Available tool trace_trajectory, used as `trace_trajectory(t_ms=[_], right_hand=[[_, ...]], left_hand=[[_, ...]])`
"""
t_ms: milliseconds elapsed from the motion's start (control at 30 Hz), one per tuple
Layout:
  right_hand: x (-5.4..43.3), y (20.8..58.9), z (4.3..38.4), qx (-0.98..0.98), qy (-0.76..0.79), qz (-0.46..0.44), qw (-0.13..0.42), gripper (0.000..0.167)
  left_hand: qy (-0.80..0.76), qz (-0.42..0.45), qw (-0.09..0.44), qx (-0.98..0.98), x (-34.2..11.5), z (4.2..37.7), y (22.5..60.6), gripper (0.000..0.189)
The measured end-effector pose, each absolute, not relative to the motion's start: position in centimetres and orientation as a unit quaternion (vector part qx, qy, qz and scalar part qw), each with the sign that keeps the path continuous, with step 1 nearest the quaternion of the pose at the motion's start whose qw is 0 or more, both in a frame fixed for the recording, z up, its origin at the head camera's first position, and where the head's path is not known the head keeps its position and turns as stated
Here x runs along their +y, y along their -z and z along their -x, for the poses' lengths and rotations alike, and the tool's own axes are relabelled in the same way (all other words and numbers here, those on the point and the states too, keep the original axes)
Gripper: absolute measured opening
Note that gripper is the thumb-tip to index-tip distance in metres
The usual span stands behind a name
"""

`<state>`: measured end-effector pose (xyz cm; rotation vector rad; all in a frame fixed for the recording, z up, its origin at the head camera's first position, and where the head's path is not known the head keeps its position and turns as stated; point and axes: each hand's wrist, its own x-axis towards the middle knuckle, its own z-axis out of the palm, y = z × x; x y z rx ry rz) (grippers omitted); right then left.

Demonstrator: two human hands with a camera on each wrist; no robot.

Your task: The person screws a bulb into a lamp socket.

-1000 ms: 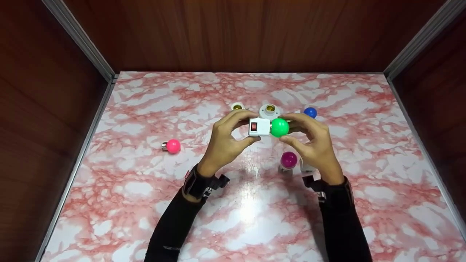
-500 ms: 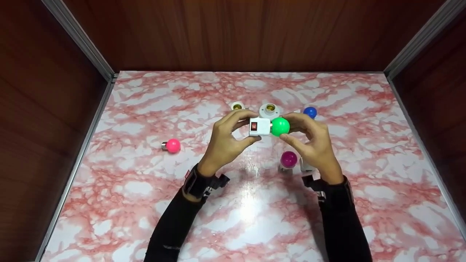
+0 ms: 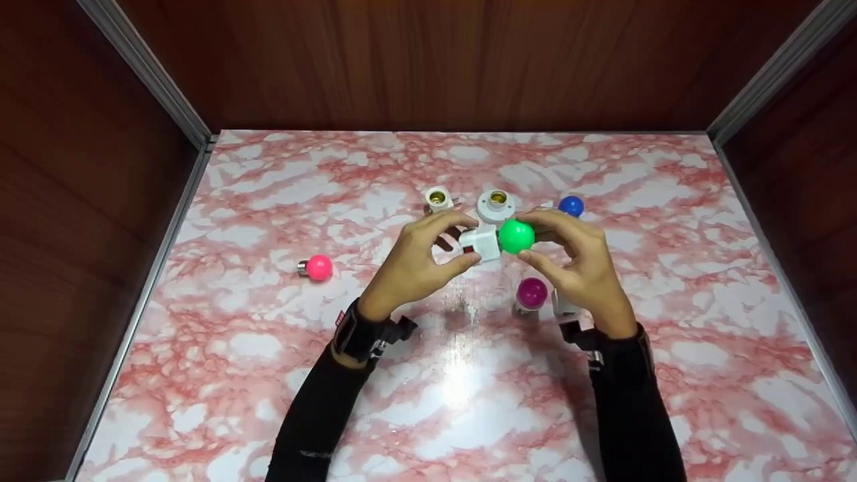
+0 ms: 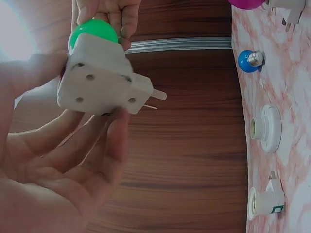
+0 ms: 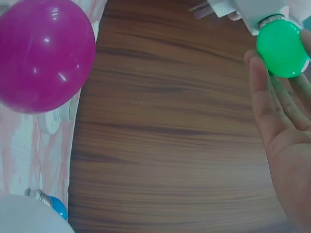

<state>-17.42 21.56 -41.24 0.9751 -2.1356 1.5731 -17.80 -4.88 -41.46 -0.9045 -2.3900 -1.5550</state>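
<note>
My left hand (image 3: 416, 264) grips a white plug-in lamp holder (image 3: 485, 244) between thumb and fingers, above the table. A red switch shows on the holder's near side, and its plug pins stick out in the left wrist view. My right hand (image 3: 582, 271) pinches a green light bulb (image 3: 517, 237) between thumb and fingertips. The bulb's base sits at the holder's socket, a strip of metal thread (image 5: 272, 20) visible between them in the right wrist view. Just below the hands, a magenta bulb (image 3: 532, 293) stands upright in a white holder.
A pink bulb (image 3: 319, 268) lies at the left. Behind the hands stand a white plug-in socket (image 3: 438, 199), a round-based socket (image 3: 496, 206) and a blue bulb (image 3: 571, 206). A white object (image 3: 566, 306) is partly hidden by the right wrist. Wood-patterned walls enclose the table.
The lamp holder has tipped in the left hand, its red switch turning toward the near side and partly behind the thumb. The left hand shifted slightly, uncovering the plug-in socket behind.
</note>
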Motion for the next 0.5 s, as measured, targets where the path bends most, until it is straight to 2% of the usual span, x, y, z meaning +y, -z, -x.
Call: trace_trajectory(t_ms=[500], right_hand=[[21.52, 41.16, 17.40, -0.779, -0.496, -0.361, 0.125, 0.048]], left_hand=[[0.469, 0.314, 0.038, -0.824, -4.60, 17.63, 41.60, 0.041]])
